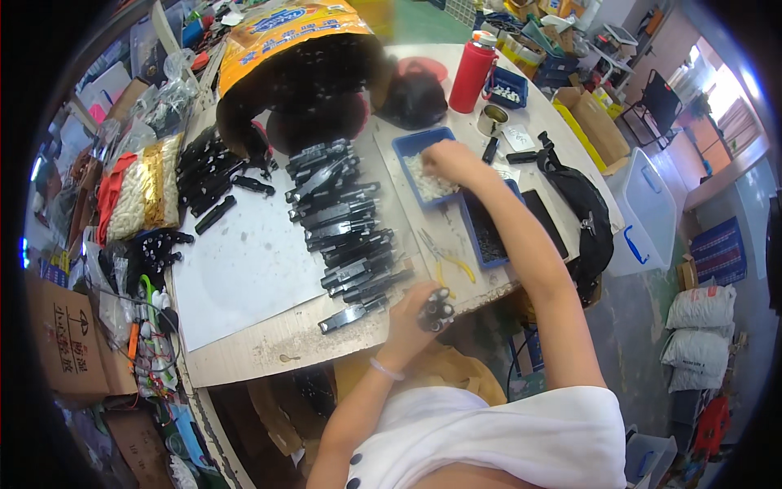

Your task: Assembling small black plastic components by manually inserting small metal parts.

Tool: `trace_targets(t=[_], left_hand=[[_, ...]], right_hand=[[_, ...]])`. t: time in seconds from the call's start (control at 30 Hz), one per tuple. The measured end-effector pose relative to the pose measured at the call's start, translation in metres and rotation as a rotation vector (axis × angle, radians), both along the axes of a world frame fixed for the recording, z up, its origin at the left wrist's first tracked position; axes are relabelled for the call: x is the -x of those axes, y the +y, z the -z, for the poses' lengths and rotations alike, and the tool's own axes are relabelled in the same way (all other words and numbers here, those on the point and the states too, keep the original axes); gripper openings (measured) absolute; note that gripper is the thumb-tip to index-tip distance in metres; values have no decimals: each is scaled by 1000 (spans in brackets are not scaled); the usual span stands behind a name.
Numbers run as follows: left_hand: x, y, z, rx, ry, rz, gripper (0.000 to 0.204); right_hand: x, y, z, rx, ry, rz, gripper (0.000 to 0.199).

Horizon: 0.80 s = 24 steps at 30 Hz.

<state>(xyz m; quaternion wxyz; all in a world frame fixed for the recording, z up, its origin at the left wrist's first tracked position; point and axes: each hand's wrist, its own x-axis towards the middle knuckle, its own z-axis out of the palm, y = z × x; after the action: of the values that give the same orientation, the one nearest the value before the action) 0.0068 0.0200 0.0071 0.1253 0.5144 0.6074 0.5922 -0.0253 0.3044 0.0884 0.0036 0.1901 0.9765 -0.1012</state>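
Note:
My left hand [410, 320] is at the table's near edge, closed around a bundle of black plastic parts [436, 311] whose ends show whitish tips. My right hand [450, 162] reaches into a blue tray [397, 151] of small white pieces [436, 187]. Its fingers are bent together down among the pieces, and what they hold, if anything, is hidden. Just left of my hands runs a long stacked row of black plastic parts [346, 216]. Pliers with yellow handles [446, 262] lie between that row and a second blue tray [489, 262], which holds small dark pieces.
A red bottle [473, 75] stands at the back, near an open tin [493, 121]. A large orange bag [289, 33] with a dark opening lies at the far left. More black parts [213, 167] are heaped beside a white sheet [244, 261]. A black bag [588, 208] rests at the right edge.

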Motion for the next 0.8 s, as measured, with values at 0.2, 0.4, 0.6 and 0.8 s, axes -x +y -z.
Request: trace_targets(t=[0.2, 0.4, 0.6, 0.8], left_hand=[[0, 0, -9, -6, -39, 22, 53], [1, 0, -11, -18, -9, -22, 48], [0, 2, -10, -34, -46, -6, 44], [0, 2, -11, -69, -27, -34, 44]], right_hand=[[-33, -15, -30, 231, 442, -24, 18], [-104, -131, -77, 491, 478, -320, 15], [-127, -168, -74, 276, 449, -463, 21], [-127, -176, -74, 245, 452, -509, 24]])
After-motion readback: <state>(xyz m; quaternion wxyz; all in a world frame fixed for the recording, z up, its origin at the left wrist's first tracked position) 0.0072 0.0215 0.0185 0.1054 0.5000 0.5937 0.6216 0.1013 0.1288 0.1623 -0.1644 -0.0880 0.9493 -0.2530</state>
